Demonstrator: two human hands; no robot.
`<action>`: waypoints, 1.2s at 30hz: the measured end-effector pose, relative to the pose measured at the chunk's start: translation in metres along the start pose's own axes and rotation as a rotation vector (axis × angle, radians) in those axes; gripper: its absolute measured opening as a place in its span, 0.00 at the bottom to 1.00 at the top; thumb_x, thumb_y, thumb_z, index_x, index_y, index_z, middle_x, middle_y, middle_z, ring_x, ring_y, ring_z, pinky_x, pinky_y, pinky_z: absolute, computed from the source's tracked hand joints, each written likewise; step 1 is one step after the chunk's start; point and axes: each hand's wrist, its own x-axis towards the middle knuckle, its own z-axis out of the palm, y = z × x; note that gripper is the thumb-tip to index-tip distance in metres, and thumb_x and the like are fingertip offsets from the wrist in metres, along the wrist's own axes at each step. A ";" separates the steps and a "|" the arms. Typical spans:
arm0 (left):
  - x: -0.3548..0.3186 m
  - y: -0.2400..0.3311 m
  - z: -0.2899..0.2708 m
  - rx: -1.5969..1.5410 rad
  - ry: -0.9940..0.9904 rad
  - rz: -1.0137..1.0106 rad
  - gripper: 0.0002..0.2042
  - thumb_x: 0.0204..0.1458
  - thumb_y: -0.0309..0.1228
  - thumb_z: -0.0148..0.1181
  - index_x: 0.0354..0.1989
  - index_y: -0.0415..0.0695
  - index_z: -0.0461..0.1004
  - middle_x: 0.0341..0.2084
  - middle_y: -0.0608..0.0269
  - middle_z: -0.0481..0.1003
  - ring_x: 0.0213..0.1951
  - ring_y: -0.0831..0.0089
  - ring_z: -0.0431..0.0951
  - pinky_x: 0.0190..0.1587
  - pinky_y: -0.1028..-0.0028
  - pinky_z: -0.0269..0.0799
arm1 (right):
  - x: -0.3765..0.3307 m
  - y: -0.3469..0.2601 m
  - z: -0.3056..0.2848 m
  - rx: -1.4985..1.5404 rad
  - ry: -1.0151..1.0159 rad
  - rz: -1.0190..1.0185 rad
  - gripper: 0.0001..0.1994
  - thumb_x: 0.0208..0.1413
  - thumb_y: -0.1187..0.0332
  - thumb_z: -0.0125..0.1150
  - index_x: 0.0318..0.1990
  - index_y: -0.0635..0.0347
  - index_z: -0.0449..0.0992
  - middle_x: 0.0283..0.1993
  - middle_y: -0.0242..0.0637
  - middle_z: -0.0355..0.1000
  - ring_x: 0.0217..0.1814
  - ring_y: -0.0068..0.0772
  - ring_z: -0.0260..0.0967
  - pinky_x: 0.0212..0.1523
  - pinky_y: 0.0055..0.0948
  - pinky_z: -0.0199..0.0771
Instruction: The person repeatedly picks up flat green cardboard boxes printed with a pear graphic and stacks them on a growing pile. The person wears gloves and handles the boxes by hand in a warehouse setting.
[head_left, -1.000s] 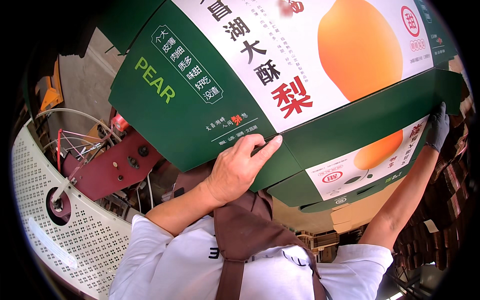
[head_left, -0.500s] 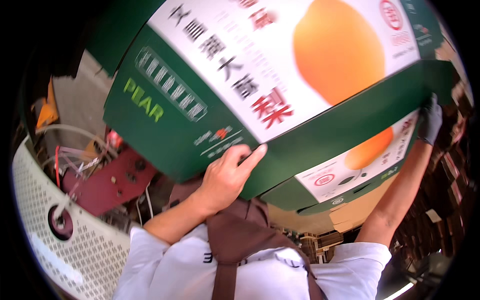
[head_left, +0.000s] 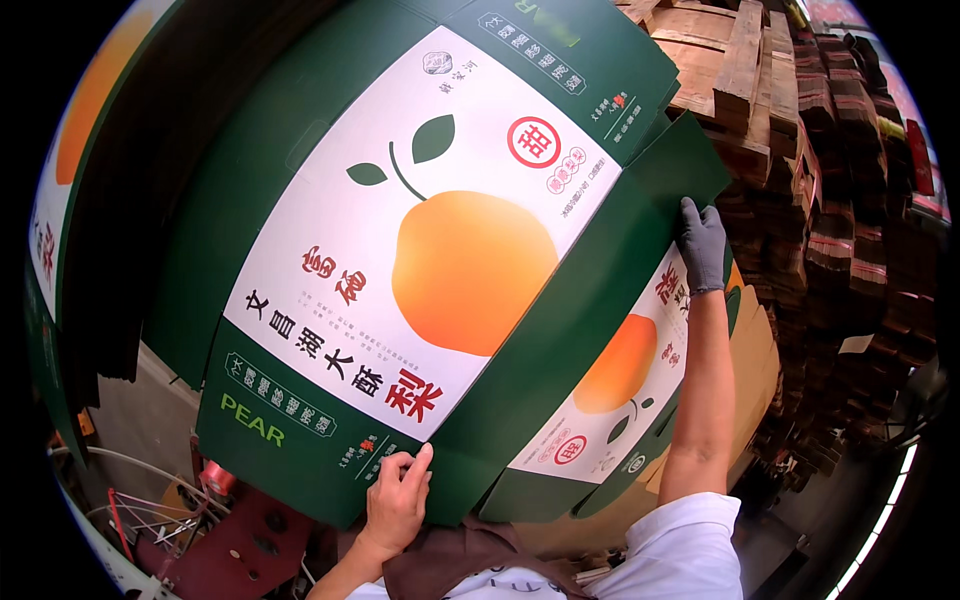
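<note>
Overhead, a flat green carton (head_left: pixel 440 250) with a white panel and an orange fruit picture fills most of the view, held up and tilted. Behind it, at right, stand stacked brown boards (head_left: pixel 800 130). Right hand (head_left: pixel 703 245), grey-gloved, is clamped on the carton's far flap edge. Left hand (head_left: pixel 397 500), bare, pinches its near lower edge, fingers closed on it.
</note>
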 end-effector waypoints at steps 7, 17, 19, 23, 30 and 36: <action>0.000 -0.003 0.000 -0.010 0.005 0.001 0.22 0.52 0.21 0.64 0.57 0.45 0.75 0.38 0.58 0.70 0.30 0.65 0.77 0.29 0.67 0.75 | -0.005 -0.006 -0.001 -0.070 -0.014 0.010 0.21 0.60 0.55 0.63 0.34 0.70 0.71 0.28 0.37 0.69 0.31 0.26 0.63 0.36 0.29 0.67; 0.001 -0.003 -0.002 -0.029 0.001 0.017 0.22 0.52 0.20 0.64 0.57 0.44 0.75 0.37 0.58 0.70 0.30 0.65 0.77 0.29 0.68 0.76 | -0.006 -0.010 -0.002 -0.132 -0.024 0.041 0.21 0.60 0.55 0.63 0.36 0.70 0.72 0.29 0.39 0.71 0.31 0.27 0.65 0.37 0.29 0.68; 0.002 -0.002 -0.002 -0.023 0.002 0.022 0.22 0.52 0.20 0.64 0.57 0.44 0.75 0.38 0.57 0.70 0.30 0.65 0.77 0.29 0.68 0.76 | -0.007 -0.013 0.000 -0.097 -0.015 0.027 0.21 0.60 0.55 0.63 0.35 0.70 0.72 0.29 0.40 0.71 0.31 0.28 0.65 0.37 0.30 0.68; 0.001 -0.003 -0.001 -0.019 -0.003 0.020 0.21 0.52 0.20 0.64 0.57 0.43 0.75 0.38 0.57 0.70 0.29 0.65 0.77 0.30 0.68 0.76 | -0.006 -0.011 0.000 -0.052 -0.009 0.043 0.21 0.60 0.55 0.64 0.35 0.70 0.72 0.29 0.41 0.72 0.32 0.29 0.66 0.38 0.31 0.68; 0.002 -0.003 -0.002 -0.002 -0.013 0.030 0.21 0.52 0.21 0.64 0.57 0.43 0.75 0.38 0.57 0.69 0.29 0.65 0.77 0.30 0.68 0.76 | -0.001 -0.003 0.000 -0.093 0.001 0.030 0.23 0.58 0.53 0.64 0.34 0.70 0.72 0.28 0.43 0.71 0.29 0.34 0.66 0.37 0.32 0.69; 0.000 -0.003 -0.002 0.021 -0.014 0.029 0.21 0.52 0.22 0.64 0.57 0.43 0.75 0.38 0.57 0.70 0.29 0.64 0.77 0.29 0.67 0.76 | -0.008 -0.030 0.000 -0.287 0.007 0.021 0.25 0.56 0.49 0.64 0.34 0.69 0.73 0.29 0.50 0.73 0.32 0.45 0.72 0.39 0.37 0.71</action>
